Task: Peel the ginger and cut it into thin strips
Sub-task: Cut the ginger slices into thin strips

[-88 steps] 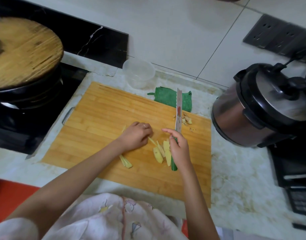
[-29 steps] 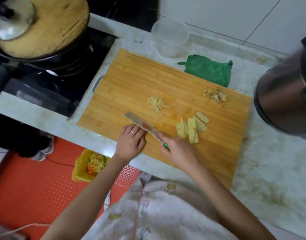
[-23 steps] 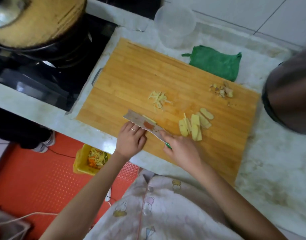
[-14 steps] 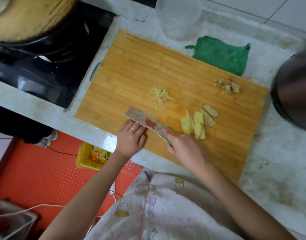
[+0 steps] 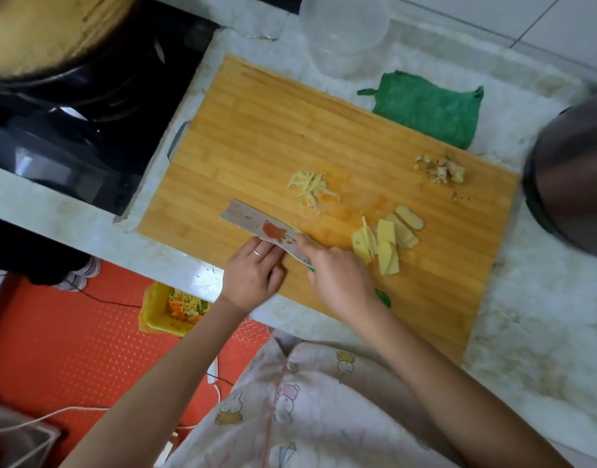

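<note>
The ginger lay in three lots on the cutting board point(image 5: 256, 130): a fan of peeled slices point(image 5: 386, 239) just right of the knife point(image 5: 260, 229), a small heap of finished strips point(image 5: 310, 189) further in, and peel scraps point(image 5: 442, 168) near the far right corner. A yellow sliver showed at the blade by the right forefinger (probably the piece being cut, though most of it was hidden).

The right hand point(image 5: 337, 275) was curled round the green handle, forefinger stretched along the blade. The left hand point(image 5: 253, 275) lay flat with its fingers fairly straight, and their tips ran under the tilted blade, so I could not tell whether they pinned any ginger.

That was where I judged the danger to be. With the fingertips out of sight and touching the steel, a slip on a thin, slick slice could bring the edge onto them. The cut also sat close to the board's near edge, so strips might be pushed off towards the yellow bin point(image 5: 169, 309) on the floor. The green cloth point(image 5: 425, 106) lay well apart.
</note>
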Demonstrator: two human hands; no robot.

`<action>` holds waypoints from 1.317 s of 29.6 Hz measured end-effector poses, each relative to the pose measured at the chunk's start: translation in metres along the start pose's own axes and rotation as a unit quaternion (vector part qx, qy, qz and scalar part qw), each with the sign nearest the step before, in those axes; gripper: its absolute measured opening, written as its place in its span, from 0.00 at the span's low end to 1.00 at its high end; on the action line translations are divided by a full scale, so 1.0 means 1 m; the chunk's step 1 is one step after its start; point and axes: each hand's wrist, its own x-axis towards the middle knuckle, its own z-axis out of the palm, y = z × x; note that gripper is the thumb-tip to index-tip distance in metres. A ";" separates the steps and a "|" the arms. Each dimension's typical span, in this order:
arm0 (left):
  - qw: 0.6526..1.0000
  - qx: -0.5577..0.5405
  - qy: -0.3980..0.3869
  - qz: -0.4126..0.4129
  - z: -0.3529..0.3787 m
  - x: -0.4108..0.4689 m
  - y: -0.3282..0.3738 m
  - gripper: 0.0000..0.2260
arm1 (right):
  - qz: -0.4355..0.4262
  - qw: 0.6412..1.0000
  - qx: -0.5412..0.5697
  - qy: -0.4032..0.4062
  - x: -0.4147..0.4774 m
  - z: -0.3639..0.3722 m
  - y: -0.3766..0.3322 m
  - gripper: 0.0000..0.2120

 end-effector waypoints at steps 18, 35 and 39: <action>1.000 0.001 0.020 0.012 0.001 0.003 -0.005 0.19 | 0.037 0.998 0.050 -0.025 -0.009 -0.003 0.005 0.29; 0.999 0.030 -0.019 -0.026 -0.005 0.003 0.001 0.13 | 0.008 1.000 0.019 0.016 -0.014 0.013 -0.004 0.28; 0.999 0.031 -0.029 -0.029 -0.005 0.003 0.001 0.14 | 0.011 1.000 0.018 0.014 -0.013 0.014 -0.002 0.28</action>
